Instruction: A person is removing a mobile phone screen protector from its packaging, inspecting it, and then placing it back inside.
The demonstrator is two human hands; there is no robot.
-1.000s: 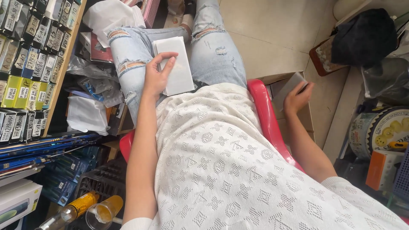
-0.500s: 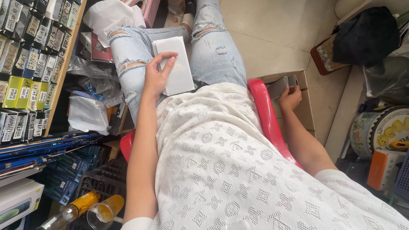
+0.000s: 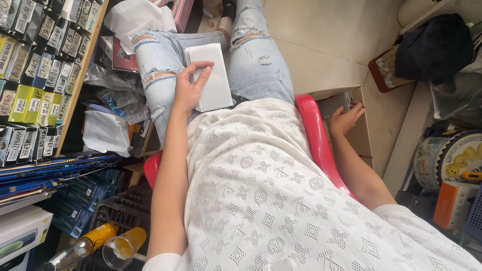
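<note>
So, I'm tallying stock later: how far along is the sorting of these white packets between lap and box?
A stack of white packets already lies on the lap, steadied by the left hand. In hand: the right hand reaches into the cardboard box beside the red chair, touching a grey packet there. How many remain in the box cannot be seen.

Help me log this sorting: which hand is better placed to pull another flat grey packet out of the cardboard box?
Probably the right hand: it already reaches into the cardboard box beside the red chair, fingers on a grey packet. The left hand lies on the white stack in the lap.
</note>
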